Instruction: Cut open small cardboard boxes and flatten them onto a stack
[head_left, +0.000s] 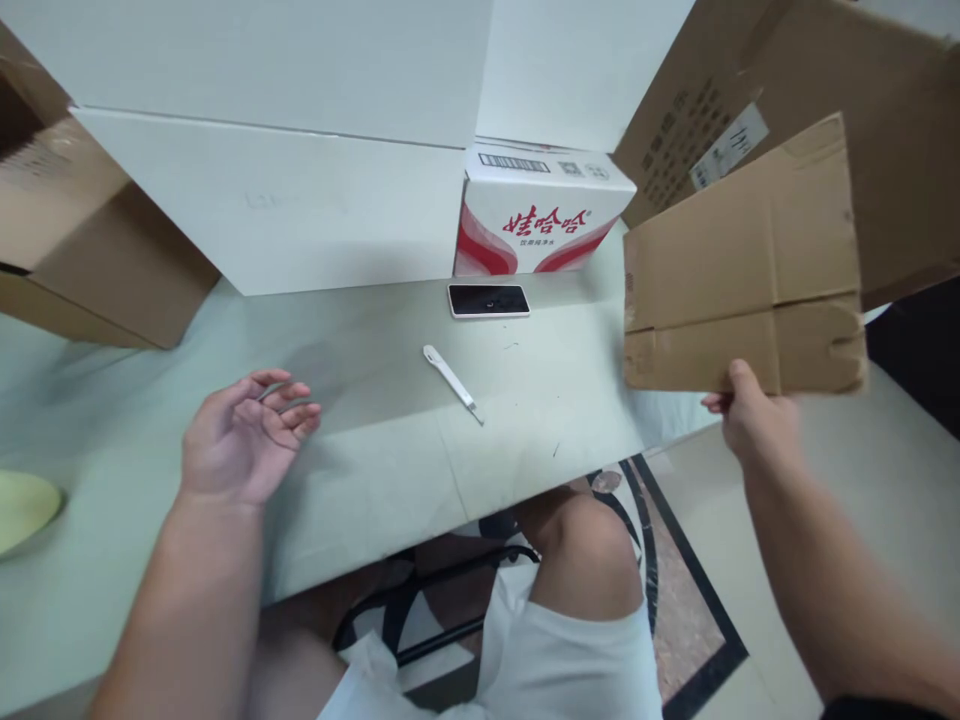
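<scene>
Head view: the right hand (pixel 759 418) pinches cardboard (pixel 739 260) at its lower edge. The left hand (pixel 244 440), empty, fingers loosely curled, is above the table (pixel 382 460).

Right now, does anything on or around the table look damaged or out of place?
The cardboard in the right hand looks worn, with creases and a torn-looking mark near its lower right corner. Thin dark specks lie on the table, like stray debris. Nothing looks spilled.
</scene>
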